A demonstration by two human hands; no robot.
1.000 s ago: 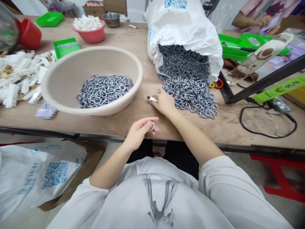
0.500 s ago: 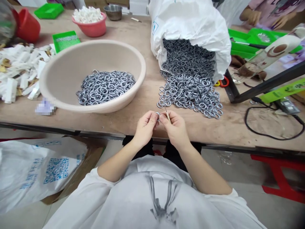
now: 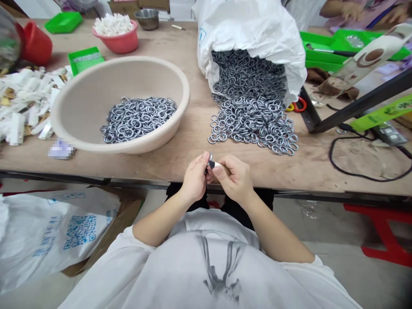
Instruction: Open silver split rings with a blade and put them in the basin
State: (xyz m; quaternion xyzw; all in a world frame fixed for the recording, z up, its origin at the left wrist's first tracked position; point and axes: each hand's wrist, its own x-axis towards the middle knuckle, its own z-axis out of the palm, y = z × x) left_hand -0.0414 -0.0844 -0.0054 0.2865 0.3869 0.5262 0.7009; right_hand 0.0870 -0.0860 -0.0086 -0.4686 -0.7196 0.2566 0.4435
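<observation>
Above the table's front edge, my left hand (image 3: 195, 177) pinches a small grey metal ring (image 3: 210, 157) between thumb and fingers. Close against it on the right is my right hand (image 3: 236, 177), its thumb and forefinger pressed together. A small dark piece (image 3: 211, 164) shows between the two hands; I cannot make out what it is or which hand has it. Beyond my hands lies a heap of similar rings (image 3: 254, 122), spilling from a white sack (image 3: 247, 25). A wide beige basin (image 3: 120, 148) to the left holds many more rings.
White plastic pieces (image 3: 30, 92) are piled at the far left near a green tray (image 3: 85, 62). A pink bowl (image 3: 119, 43) stands behind the basin. At right are a black metal bar (image 3: 363, 105) and a looped cable (image 3: 331, 159). A co-worker's hands (image 3: 354, 12) appear at back right.
My right hand has turned slightly, and the thin pale stick seen in its fingers before is hidden now. The dark piece has come into sight between my hands. The view has shifted a little.
</observation>
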